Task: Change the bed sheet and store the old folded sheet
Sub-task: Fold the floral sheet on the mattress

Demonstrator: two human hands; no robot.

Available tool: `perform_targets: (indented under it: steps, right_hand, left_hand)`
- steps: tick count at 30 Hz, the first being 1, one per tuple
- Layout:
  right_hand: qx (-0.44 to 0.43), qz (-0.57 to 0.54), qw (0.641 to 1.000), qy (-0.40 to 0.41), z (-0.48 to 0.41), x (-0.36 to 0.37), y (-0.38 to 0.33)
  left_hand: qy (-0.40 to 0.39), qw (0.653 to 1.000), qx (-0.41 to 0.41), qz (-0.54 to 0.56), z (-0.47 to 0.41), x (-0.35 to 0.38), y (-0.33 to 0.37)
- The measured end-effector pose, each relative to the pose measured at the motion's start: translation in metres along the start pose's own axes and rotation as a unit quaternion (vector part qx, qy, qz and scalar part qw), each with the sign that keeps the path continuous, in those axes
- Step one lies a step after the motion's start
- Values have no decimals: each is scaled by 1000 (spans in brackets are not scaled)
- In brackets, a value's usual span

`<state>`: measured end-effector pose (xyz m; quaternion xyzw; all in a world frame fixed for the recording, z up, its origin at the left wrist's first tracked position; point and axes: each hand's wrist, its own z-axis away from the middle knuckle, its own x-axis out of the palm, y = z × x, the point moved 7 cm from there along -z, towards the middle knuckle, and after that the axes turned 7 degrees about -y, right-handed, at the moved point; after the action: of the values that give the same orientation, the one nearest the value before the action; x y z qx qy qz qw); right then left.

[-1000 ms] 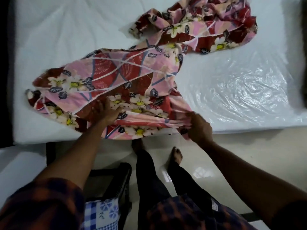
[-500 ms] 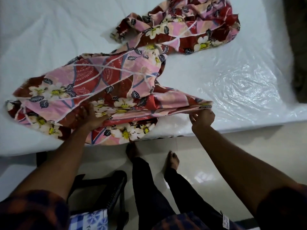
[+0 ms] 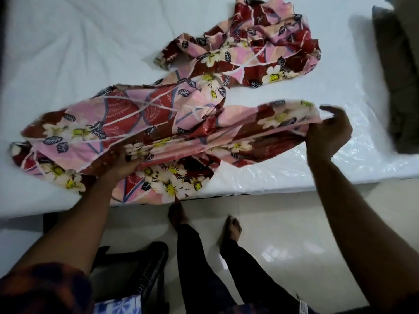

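Observation:
A pink and dark red floral sheet (image 3: 172, 114) lies crumpled across the white mattress (image 3: 68, 53), its far end bunched at the upper right. My left hand (image 3: 118, 163) grips a gathered edge of the sheet near the mattress's front edge, fingers tucked under the cloth. My right hand (image 3: 326, 137) pinches the sheet's edge further right and holds it stretched and lifted a little above the mattress.
Clear plastic wrap (image 3: 340, 164) covers the mattress's right part. A dark pillow or cushion (image 3: 399, 82) lies at the right edge. A black chair (image 3: 145, 275) with a blue checked cloth (image 3: 118, 305) stands on the tiled floor by my legs.
My right hand has pulled the sheet's edge far to the right and up, stretching the fold out. My left hand has stayed holding the cloth near the front edge.

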<state>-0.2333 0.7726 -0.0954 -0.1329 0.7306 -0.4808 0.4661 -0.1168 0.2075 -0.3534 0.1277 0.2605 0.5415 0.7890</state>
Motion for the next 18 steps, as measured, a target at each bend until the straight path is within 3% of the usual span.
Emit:
perform_targets:
  steps: [2,5,6,7,9,11,12,14,16,18]
  right_hand:
    - [194,-138,971,38,31,16,65]
    - [447,-382,807,-56,101,72,119]
    - [491,-398,772,-65,118,81,124]
    - [515,-386,763,-67,127,86,123]
    - [496,-324,802,-74,127,84,117]
    - [359,-114,922,-92,94,55,102]
    - [264,18,959,-104,73,41,94]
    - [124,215,964,-99,32,13,78]
    - [80,275,955,-71,-8,-10,62]
    - [55,297,951,-60,-43,-20,43]
  left_hand:
    - [7,1000,10,17,1,-2,3]
    - [4,999,-15,43,-10,-9,-7]
    - [4,999,-17,47,-13,-10,-11]
    - [2,998,-20,54,-16,-11,-15]
    - [2,998,-18,56,-7,-7,-9]
    - [14,999,-10,46,-5,-7,-7]
    - [19,999,-7,45,-13,-12,-16]
    - [27,999,-33,28,-51,-23,-49]
    - [53,998,-45,-9,-59,-23,-53]
    - [85,995,-29,-49,-18,-11,-14]
